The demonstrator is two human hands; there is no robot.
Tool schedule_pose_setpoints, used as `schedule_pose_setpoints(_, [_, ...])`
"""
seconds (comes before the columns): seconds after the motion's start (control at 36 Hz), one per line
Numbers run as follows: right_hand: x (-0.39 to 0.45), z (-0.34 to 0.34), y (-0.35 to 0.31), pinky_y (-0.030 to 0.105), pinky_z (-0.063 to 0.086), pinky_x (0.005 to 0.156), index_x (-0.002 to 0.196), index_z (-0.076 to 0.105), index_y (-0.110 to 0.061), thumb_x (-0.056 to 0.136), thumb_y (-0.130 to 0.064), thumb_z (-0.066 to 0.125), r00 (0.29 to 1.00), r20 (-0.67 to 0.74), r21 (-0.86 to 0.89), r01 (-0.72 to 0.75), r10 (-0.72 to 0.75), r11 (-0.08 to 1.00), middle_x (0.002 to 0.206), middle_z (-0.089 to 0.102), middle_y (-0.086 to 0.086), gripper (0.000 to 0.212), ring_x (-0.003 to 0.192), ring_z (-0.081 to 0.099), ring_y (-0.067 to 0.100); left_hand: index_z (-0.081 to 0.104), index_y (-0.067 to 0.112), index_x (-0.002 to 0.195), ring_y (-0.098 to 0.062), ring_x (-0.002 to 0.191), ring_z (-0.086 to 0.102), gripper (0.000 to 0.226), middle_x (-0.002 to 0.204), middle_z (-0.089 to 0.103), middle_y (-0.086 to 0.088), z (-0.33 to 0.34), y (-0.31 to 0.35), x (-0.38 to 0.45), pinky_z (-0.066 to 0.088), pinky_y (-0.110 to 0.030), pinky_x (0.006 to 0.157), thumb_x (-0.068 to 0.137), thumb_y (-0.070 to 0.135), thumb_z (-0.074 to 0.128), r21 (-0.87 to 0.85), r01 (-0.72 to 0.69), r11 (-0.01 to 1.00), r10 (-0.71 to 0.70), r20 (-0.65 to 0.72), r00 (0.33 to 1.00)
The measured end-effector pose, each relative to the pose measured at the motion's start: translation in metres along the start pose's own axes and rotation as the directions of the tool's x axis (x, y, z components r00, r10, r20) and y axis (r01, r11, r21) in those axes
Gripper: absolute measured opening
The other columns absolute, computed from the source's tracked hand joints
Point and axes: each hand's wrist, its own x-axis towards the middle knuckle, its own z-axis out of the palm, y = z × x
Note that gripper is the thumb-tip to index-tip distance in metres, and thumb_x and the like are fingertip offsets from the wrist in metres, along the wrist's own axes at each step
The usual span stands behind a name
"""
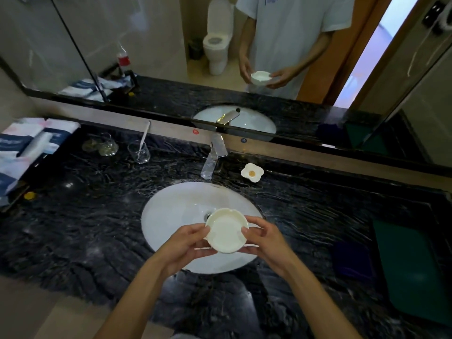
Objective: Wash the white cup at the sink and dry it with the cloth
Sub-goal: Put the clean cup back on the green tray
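The white cup point(226, 231), shallow with a scalloped rim, is held over the white oval sink point(171, 216), its opening facing up at me. My left hand point(188, 245) grips its left side and underside. My right hand point(263, 237) holds its right edge with the fingertips. The chrome faucet point(214, 155) stands behind the basin with no water running. A dark purple cloth point(352, 260) lies folded on the counter to the right, beside a green mat point(411, 270).
The black marble counter point(85, 223) carries a glass with a toothbrush point(139, 151), glass lids point(100, 145), a flower-shaped white dish point(252, 172) and stacked towels point(27, 148) at the far left. A wall mirror point(146, 45) runs behind.
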Motion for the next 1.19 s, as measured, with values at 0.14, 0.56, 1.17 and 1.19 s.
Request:
schedule_pose_setpoints(0.14, [-0.014, 0.0, 0.005, 0.049, 0.061, 0.081, 0.118, 0.065, -0.015, 0.089, -0.009, 0.071, 0.997, -0.067, 0.039, 0.028, -0.025, 0.999, 0.095, 0.077, 0.011, 0.03, 0.093, 0.074, 0.032, 0.06, 0.021, 0.135, -0.041, 0.107, 0.069, 0.043, 0.126, 0.069, -0.019, 0.003, 0.001, 0.002, 0.059, -0.048, 0.085, 0.093, 0.013, 0.065, 0.043, -0.025, 0.999, 0.025, 0.014, 1.0])
schedule_pose_setpoints(0.56, [-0.089, -0.054, 0.004, 0.041, 0.061, 0.077, 0.124, 0.065, -0.011, 0.094, -0.01, 0.062, 0.928, -0.367, 0.2, 0.148, -0.065, 0.969, 0.117, 0.071, 0.017, 0.03, 0.101, 0.073, 0.027, 0.071, 0.03, 0.121, -0.037, 0.108, 0.069, 0.032, 0.116, 0.073, -0.016, 0.087, -0.004, 0.028, 0.058, -0.049, 0.09, 0.094, 0.015, 0.063, 0.247, -0.022, 0.969, -0.054, 0.297, 0.953])
schedule_pose_setpoints(1.17, [-0.153, -0.331, -0.001, 0.051, 0.058, 0.089, 0.119, 0.071, -0.02, 0.097, -0.001, 0.056, 0.85, -0.527, 0.072, 0.068, -0.02, 0.995, 0.114, 0.075, -0.001, 0.033, 0.111, 0.067, 0.021, 0.068, 0.023, 0.12, -0.017, 0.082, 0.074, 0.034, 0.09, 0.077, -0.002, 0.349, -0.119, 0.129, 0.061, -0.038, 0.075, 0.095, 0.002, 0.059, 0.318, 0.082, 0.945, -0.178, 0.288, 0.941])
schedule_pose_setpoints(1.19, [-0.154, -0.343, -0.001, 0.048, 0.059, 0.089, 0.116, 0.072, -0.022, 0.096, 0.0, 0.056, 0.844, -0.536, 0.06, 0.059, -0.018, 0.996, 0.111, 0.076, -0.002, 0.034, 0.108, 0.069, 0.019, 0.067, 0.022, 0.122, -0.018, 0.082, 0.073, 0.034, 0.091, 0.076, -0.004, 0.359, -0.124, 0.134, 0.061, -0.037, 0.074, 0.095, 0.003, 0.06, 0.319, 0.093, 0.943, -0.186, 0.276, 0.943])
